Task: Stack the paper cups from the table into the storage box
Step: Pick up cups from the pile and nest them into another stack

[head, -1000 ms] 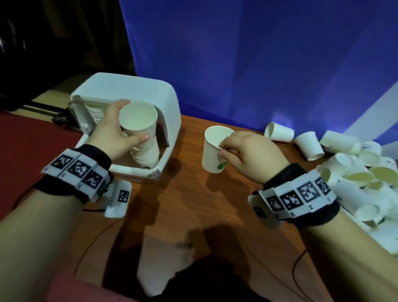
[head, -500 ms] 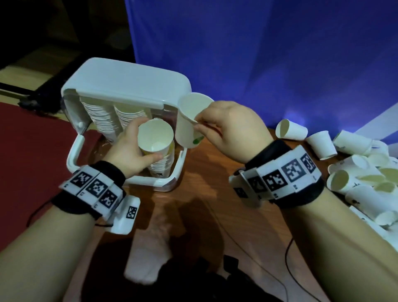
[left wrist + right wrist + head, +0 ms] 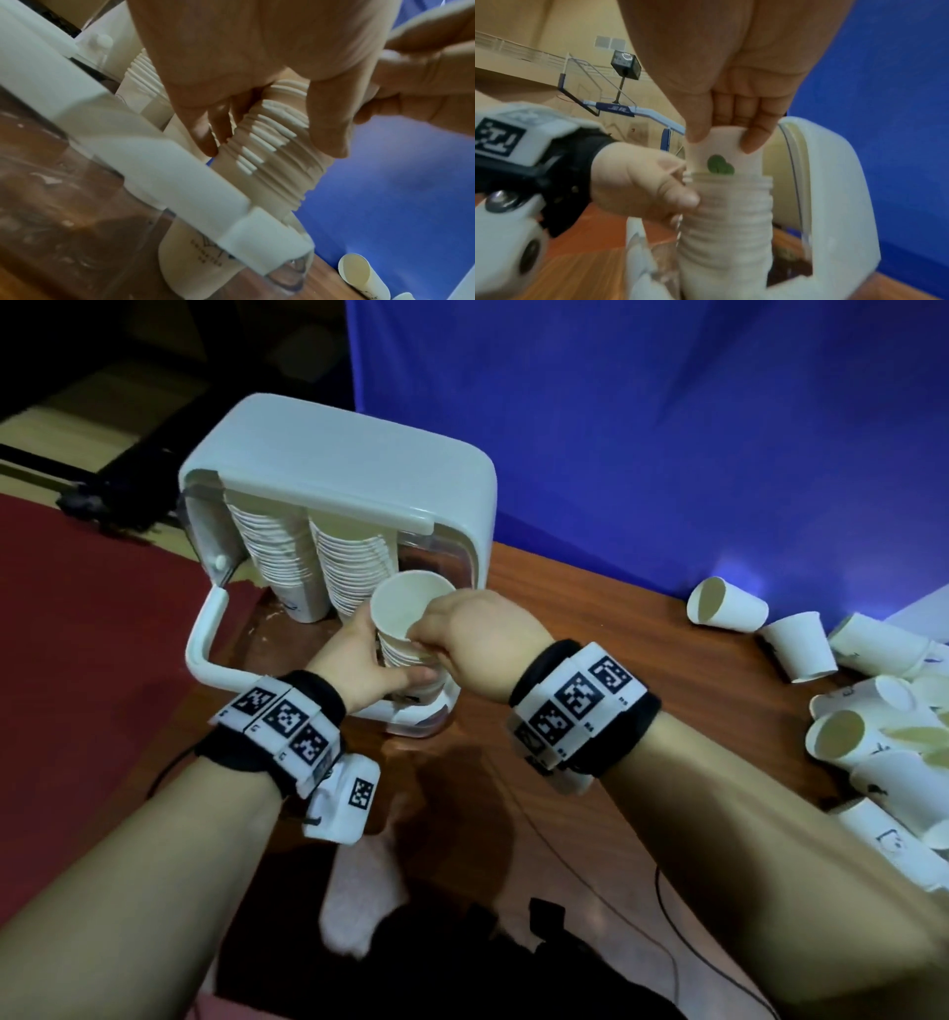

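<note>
The white storage box [image 3: 359, 469] stands open at the table's left end. My left hand [image 3: 369, 665] grips a tall stack of nested paper cups [image 3: 405, 654] at the box's front, thumb and fingers curled round its ribbed rims [image 3: 277, 162]. My right hand [image 3: 462, 634] pinches the rim of a single paper cup [image 3: 405, 603] with a green leaf mark [image 3: 721, 164]. That cup sits partly sunk into the top of the stack [image 3: 729, 219]. The stack's foot stands inside the box's clear front wall [image 3: 295, 274].
Two more tall cup stacks [image 3: 287, 557] [image 3: 349, 567] lean at the back of the box. Several loose cups [image 3: 873, 752] lie heaped on the wooden table [image 3: 590, 618] at the right, against a blue backdrop [image 3: 667, 428]. A cable [image 3: 662, 901] crosses the near table. Red floor lies left.
My right hand carried the leaf-marked cup left from the table to the box and lowered it into the top of the stack. My left hand kept its grip on that stack.
</note>
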Demonstrator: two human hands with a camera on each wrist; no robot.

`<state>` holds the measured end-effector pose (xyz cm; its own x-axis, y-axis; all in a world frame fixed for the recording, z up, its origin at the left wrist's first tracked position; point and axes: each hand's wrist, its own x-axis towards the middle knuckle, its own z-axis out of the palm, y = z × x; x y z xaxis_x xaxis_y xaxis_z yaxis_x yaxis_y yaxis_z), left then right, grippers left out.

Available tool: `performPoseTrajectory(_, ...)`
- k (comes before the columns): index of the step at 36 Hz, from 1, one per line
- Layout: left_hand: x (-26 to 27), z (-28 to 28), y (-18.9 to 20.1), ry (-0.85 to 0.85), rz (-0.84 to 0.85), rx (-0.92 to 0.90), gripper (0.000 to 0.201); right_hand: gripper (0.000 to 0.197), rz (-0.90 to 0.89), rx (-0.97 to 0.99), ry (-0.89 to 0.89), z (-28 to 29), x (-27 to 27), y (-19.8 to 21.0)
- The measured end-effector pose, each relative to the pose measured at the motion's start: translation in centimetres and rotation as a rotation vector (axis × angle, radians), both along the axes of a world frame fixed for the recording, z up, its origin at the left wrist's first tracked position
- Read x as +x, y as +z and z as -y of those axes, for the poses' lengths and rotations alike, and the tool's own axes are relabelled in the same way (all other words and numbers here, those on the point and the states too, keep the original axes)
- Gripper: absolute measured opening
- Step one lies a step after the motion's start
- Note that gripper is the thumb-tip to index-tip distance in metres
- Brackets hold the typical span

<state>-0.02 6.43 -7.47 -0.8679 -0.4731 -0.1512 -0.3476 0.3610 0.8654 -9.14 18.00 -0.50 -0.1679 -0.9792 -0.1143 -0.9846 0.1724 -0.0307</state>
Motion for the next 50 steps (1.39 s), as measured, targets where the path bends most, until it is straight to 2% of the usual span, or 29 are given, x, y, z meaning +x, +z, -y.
performPoseTrajectory(4,0.3,0.0,0.0,-0.018,0.025,-0.060,0.086,0.019,0.022,0.115,-0.066,0.3,0.0,-2.0)
performPoseTrajectory(8,1.1,-0.5,1.1,-0.008,0.027,-0.163,0.086,0.030,0.064,0.075,-0.057,-0.2,-0.4,-2.2)
performPoseTrajectory(12,2.2,-2.0,3.5,0.023,0.017,-0.385,0.090,0.038,0.115,-0.088,-0.048,-2.4,-0.8,-1.5)
performPoseTrajectory(15,2.3,-4.3,5.4,-0.014,-0.012,-0.480,0.080,0.043,0.226,-0.249,-0.068,-6.2,-1.6,-0.6)
performPoseTrajectory(17,1.4,-6.5,6.1,-0.119,-0.027,-0.507,0.073,0.038,0.266,-0.265,-0.112,-9.9,-2.5,-0.1)
performPoseTrajectory(20,-1.2,-11.1,6.0,-0.312,0.019,-0.523,0.074,0.031,0.255,-0.239,-0.243,-16.8,-4.2,-0.2)
performPoseTrajectory(26,-8.5,-23.6,3.7,-0.649,0.059,-0.522,0.060,0.028,0.178,-0.144,-0.637,-33.2,-8.3,-0.6)
performPoseTrajectory(32,-15.0,-37.5,0.9,-0.902,0.066,-0.589,0.064,0.028,0.127,-0.052,-1.068,-49.3,-12.3,-2.2)
performPoseTrajectory(35,-17.4,-42.9,-1.0,-0.969,0.126,-0.628,0.071,0.031,0.139,0.006,-1.149,-53.9,-13.8,-3.1)
performPoseTrajectory(39,-18.9,-46.8,-2.9,-0.982,0.230,-0.719,0.081,0.041,0.223,-0.028,-1.102,-54.4,-15.5,-4.1)
performPoseTrajectory(41,-19.3,-47.7,-3.4,-0.963,0.251,-0.796,0.083,0.047,0.266,-0.074,-1.103,-53.0,-16.6,-4.5)
performPoseTrajectory(43,-19.5,-48.4,-3.8,-0.923,0.258,-0.832,0.083,0.053,0.303,-0.030,-1.101,-51.1,-18.0,-4.8)
performPoseTrajectory(47,-20.3,-49.0,-4.5,-0.675,0.318,-0.569,0.080,0.057,0.363,0.095,-1.138,-48.0,-20.1,-5.4)
performPoseTrajectory(50,-20.7,-48.9,-4.9,-0.717,0.392,-0.626,0.069,0.055,0.378,0.169,-1.133,-47.1,-20.9,-5.8)
